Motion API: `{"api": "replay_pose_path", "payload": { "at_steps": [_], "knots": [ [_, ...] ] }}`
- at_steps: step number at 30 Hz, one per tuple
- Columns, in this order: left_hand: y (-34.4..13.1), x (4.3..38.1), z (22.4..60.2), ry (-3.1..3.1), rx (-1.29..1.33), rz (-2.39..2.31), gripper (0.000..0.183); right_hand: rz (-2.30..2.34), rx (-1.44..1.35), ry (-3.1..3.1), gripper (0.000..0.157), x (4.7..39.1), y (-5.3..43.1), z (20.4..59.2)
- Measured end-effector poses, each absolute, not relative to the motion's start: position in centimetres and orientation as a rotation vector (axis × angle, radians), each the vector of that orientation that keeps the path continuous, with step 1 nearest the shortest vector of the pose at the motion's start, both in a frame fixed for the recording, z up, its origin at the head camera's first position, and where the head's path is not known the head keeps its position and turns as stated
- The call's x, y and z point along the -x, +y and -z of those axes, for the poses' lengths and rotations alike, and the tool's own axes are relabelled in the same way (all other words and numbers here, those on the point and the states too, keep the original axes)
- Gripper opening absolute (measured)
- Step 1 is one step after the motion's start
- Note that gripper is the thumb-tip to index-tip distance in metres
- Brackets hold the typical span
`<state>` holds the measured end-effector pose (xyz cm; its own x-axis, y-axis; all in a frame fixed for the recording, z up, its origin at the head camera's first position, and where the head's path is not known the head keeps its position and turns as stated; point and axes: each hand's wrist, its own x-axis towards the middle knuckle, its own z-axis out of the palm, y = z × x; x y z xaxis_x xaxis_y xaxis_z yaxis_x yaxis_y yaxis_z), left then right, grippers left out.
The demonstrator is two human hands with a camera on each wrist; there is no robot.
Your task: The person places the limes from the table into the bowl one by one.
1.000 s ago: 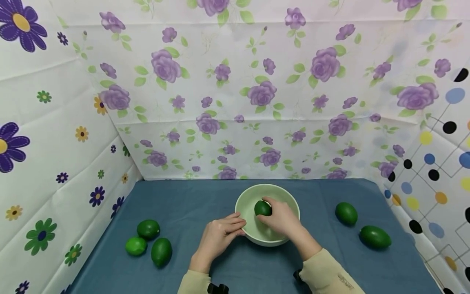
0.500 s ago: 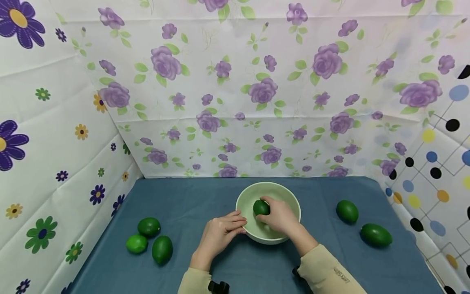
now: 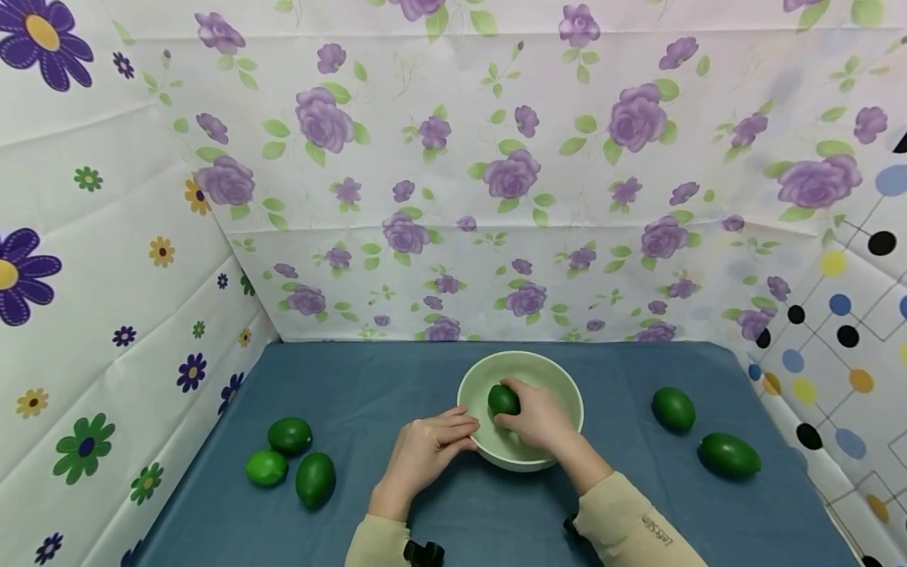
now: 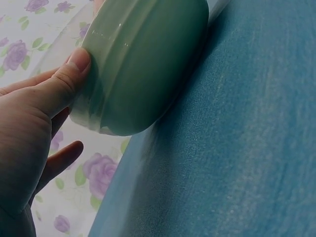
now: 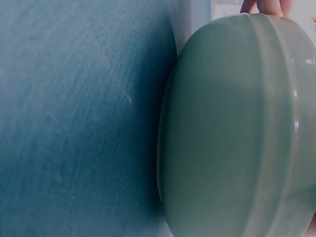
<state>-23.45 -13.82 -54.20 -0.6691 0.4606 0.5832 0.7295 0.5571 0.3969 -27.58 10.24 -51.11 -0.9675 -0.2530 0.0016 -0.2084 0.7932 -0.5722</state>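
Observation:
A pale green bowl (image 3: 520, 457) stands on the blue cloth in the head view. At its left rim my left hand (image 3: 423, 454) pinches the edge. The left wrist view shows the thumb (image 4: 70, 79) against the bowl's outer wall (image 4: 143, 69). My right hand (image 3: 542, 417) reaches over the bowl and grips a dark green oval fruit (image 3: 503, 400), avocado-like, between thumb and fingers. That fruit is inside the bowl; whether it touches the bottom I cannot tell. In the right wrist view the bowl's side (image 5: 222, 128) hides the fruit and most of the right hand.
Left of the bowl lie two dark green fruits, one at the back (image 3: 290, 435) and one in front (image 3: 315, 479), beside a lighter lime-like fruit (image 3: 266, 468). Two more lie right, one farther back (image 3: 673, 409), one nearer (image 3: 729, 456). A flowered sheet (image 3: 425, 197) hangs behind.
The head view has shifted slightly. Both hands keep their places at the bowl, and the right still holds the dark green fruit.

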Motion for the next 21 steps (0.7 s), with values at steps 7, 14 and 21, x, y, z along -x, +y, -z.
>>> {"api": "replay_pose_path", "payload": {
  "at_steps": [7, 14, 21],
  "knots": [
    [-13.77, 23.49, 54.26, -2.375, 0.958, 0.887, 0.037, 0.909, 0.414, 2.862, 0.065, 27.75, 10.12, 51.46],
    [-13.74, 23.51, 54.35, -2.411, 0.959, 0.887, 0.036, 0.978, 0.399, 2.781, 0.066, 27.47, 10.03, 51.37],
    [-13.79, 23.41, 54.19, -2.426, 0.943, 0.915, 0.035, 0.971, 0.391, 2.758, 0.07, 27.37, 9.66, 50.87]
  ]
}}
